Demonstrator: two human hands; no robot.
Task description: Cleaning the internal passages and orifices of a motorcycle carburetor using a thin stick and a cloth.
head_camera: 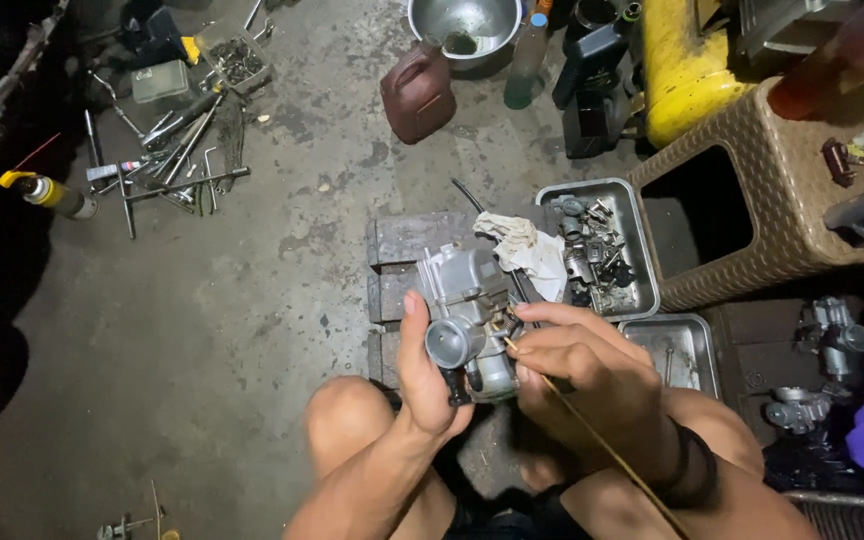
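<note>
Two hands (422,375) (577,365) grip one carburetor (467,305); perhaps one thin rod (592,430).

We see a grey metal carburettor (467,310) held up above our knees, its round open throat turned toward us at the lower left and its boxy body tilted away. A thin, straw-coloured wire (592,435) runs slantwise from its right side down toward our lap.

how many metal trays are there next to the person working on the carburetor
2. One metal tray, full of small parts, lies beside the wicker stool. The second tray lies just below it, by the right hand. More may be hidden out of view.
</note>
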